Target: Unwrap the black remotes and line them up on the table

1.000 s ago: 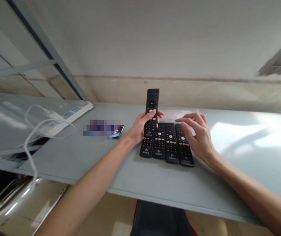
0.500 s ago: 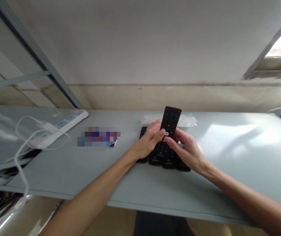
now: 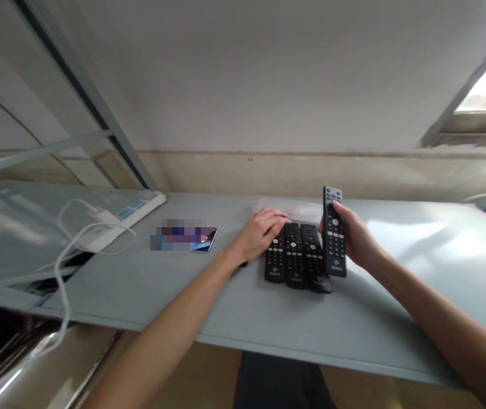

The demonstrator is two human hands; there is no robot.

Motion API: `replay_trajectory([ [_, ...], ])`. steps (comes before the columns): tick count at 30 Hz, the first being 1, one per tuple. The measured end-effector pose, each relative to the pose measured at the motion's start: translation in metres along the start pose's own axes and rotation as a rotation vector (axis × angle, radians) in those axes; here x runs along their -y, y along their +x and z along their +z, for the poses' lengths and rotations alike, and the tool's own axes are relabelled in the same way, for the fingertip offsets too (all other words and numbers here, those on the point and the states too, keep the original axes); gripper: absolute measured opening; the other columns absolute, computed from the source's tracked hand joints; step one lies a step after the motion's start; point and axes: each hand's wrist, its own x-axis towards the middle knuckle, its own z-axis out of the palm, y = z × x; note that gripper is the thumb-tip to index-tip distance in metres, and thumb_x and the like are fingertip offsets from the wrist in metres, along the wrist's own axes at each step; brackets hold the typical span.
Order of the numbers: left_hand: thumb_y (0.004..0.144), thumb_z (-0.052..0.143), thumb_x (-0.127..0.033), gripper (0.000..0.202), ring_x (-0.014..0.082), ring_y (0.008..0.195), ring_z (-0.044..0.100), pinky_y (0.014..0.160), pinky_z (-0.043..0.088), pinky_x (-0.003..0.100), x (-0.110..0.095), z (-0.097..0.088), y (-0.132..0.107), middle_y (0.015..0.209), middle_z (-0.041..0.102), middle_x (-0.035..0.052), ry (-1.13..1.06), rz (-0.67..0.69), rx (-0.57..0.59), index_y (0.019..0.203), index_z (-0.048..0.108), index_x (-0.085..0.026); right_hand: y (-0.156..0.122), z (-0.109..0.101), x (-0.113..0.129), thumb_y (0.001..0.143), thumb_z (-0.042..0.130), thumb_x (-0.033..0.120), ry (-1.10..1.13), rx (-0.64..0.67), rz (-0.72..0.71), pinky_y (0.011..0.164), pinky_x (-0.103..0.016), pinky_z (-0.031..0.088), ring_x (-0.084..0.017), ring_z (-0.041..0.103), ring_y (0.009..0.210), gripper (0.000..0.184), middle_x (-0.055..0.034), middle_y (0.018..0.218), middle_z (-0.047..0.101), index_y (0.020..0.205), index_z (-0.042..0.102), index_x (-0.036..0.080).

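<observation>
Held upright in my right hand (image 3: 356, 230) is a black remote control (image 3: 335, 238), its button side towards me and its lower end above the table. My right fingers wrap its side, thumb on the face. Three more black remote controls (image 3: 296, 255) lie side by side on the table, just left of it. My left hand (image 3: 262, 233) lies palm down with outstretched fingers over the top end of the leftmost of these. A dark end of another object (image 3: 243, 264) peeks out beneath my left wrist; the hand hides most of it.
A clear plastic bag (image 3: 302, 210) lies behind the remotes. To the left are a phone with a partly blurred-out screen (image 3: 206, 241) and a white power strip (image 3: 141, 210) with a looped white cable (image 3: 62, 278). A wall rises behind the grey table (image 3: 234, 315).
My hands, earlier together on one raised remote, have come apart. The right has moved right with a remote; the left has dropped onto the row. The view has shifted slightly.
</observation>
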Motion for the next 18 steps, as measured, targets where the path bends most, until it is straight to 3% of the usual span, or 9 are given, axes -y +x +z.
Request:
replay_trajectory([
  [8, 0.108, 0.041, -0.037, 0.036, 0.0268, 0.124, 0.061, 0.114, 0.037, 0.047, -0.004, 0.007, 0.000, 0.124, 0.074, 0.0102, 0.051, 0.043, 0.020, 0.115, 0.074, -0.023, -0.001, 0.003, -0.005, 0.079, 0.071, 0.070, -0.168, -0.039, 0.008, 0.041, -0.026, 0.037, -0.012, 0.048, 0.046, 0.051, -0.0004, 0.059, 0.059, 0.077, 0.058, 0.021],
  [13, 0.105, 0.043, -0.035, 0.036, 0.0254, 0.095, 0.066, 0.094, 0.043, 0.039, 0.003, -0.001, -0.002, 0.098, 0.076, 0.0100, 0.185, -0.006, 0.003, 0.094, 0.074, -0.022, -0.002, -0.001, 0.001, 0.080, 0.070, 0.068, -0.290, -0.055, 0.022, 0.042, -0.028, 0.040, -0.014, 0.050, 0.048, 0.048, -0.0015, 0.059, 0.058, 0.080, 0.060, 0.021],
  [18, 0.100, 0.049, -0.032, 0.030, 0.0195, 0.062, 0.055, 0.070, 0.036, 0.032, 0.011, -0.012, -0.006, 0.071, 0.069, 0.0056, 0.336, -0.131, -0.027, 0.081, 0.071, -0.023, 0.005, -0.035, 0.019, 0.074, 0.082, 0.064, -0.571, -0.017, 0.210, 0.041, -0.026, 0.034, -0.013, 0.047, 0.049, 0.047, 0.0020, 0.060, 0.053, 0.083, 0.062, 0.022],
])
